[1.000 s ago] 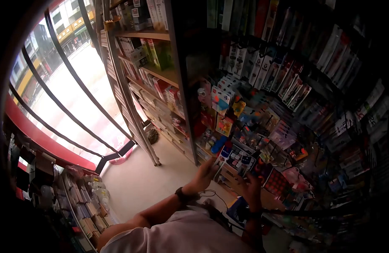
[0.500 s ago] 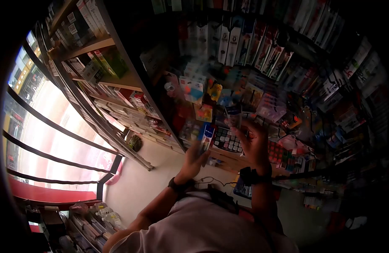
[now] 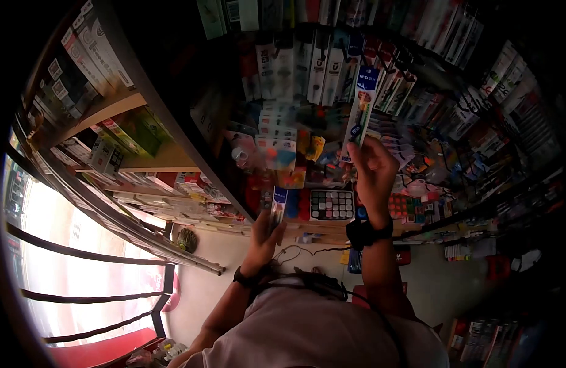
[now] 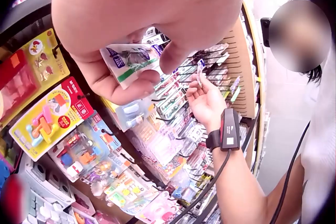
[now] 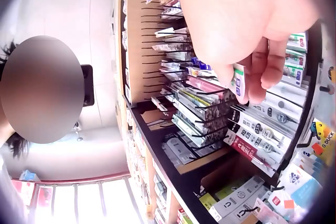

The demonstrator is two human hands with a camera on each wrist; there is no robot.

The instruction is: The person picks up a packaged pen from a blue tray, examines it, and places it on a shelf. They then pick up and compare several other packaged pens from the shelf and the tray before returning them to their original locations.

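In the head view my left hand (image 3: 266,242) grips a slim packet with a blue-and-white header (image 3: 280,199), held low on the left. The left wrist view shows this packet (image 4: 128,62) between its thumb and curled fingers, with a purple-and-green print. My right hand (image 3: 376,175) is raised higher and pinches the lower end of a long, narrow clear packet (image 3: 360,110) with a dark blue header. This packet stands nearly upright in front of the rack of hanging packets (image 3: 332,64). In the right wrist view, only its green-and-white end (image 5: 239,81) shows beneath the fingers.
Carded toys and stationery (image 3: 277,144) hang on hooks ahead. Below them lies a tray of small square pieces (image 3: 332,204). A wooden shelf unit with boxes (image 3: 130,110) stands left, beside a barred opening (image 3: 99,299). A cable (image 4: 210,184) trails from the right wrist.
My right hand has risen with its packet to the hanging rack. My left hand has drawn away to the left with the other packet. The head view has swung to the right.
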